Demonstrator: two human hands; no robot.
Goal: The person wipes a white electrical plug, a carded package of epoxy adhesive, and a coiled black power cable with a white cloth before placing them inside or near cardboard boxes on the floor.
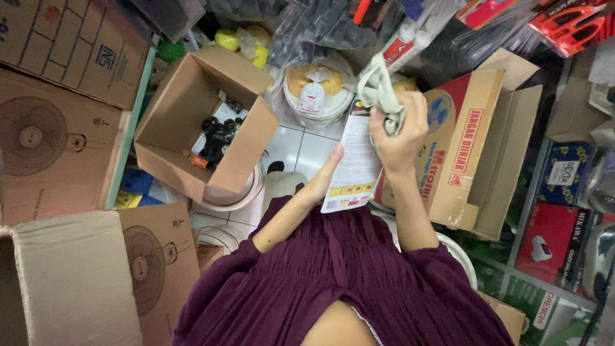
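I look straight down past my purple sleeves. My left hand [325,178] holds a flat white packaged card [354,165] with a yellow and red lower edge, fingers along its left side. My right hand [398,131] is shut on a crumpled grey-white cloth [379,95] and presses it against the upper right of that card. Both hands hover above the white tiled floor [301,150].
An open cardboard box [192,122] with small dark parts stands to the left. Large fan cartons [57,128] fill the left side, another open carton [474,141] lies right. A white lidded tub [319,93] sits ahead. Shelves with boxed goods [557,211] line the right.
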